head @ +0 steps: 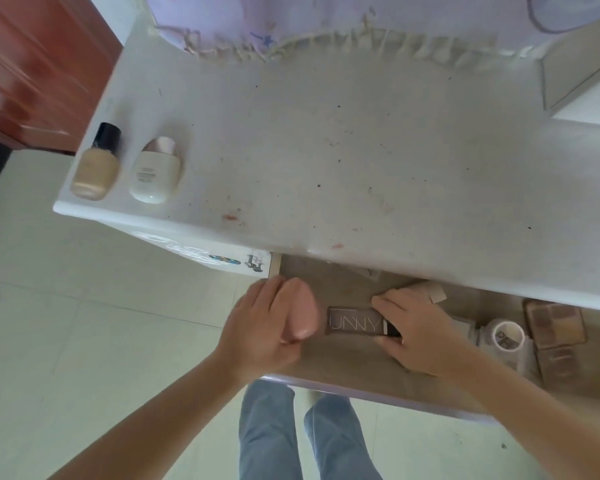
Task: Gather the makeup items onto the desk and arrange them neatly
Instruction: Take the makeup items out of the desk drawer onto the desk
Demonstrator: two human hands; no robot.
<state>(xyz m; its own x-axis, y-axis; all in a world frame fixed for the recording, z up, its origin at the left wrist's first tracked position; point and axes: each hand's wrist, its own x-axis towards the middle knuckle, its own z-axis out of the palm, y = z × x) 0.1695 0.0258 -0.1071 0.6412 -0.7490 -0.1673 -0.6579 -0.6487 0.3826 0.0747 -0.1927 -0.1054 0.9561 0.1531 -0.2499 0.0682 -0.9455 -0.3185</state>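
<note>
Left hand (257, 327) fingers curled round pink sponge (300, 308), right hand (416, 332) fingers pinching palette (355, 321)

I am at home, in a bedroom corner by the look of it. I stand at a white dressing desk (361, 150), its top scuffed and smeared with red marks. Two foundation bottles (97, 164) lie on it. Its open drawer (343, 362) holds eyeshadow palettes (555, 323). A frilled lilac cloth (326, 26) hangs behind, pale floor tiles (84, 323) lie below, and a reddish wooden cabinet (32, 64) stands beside the desk.
</note>
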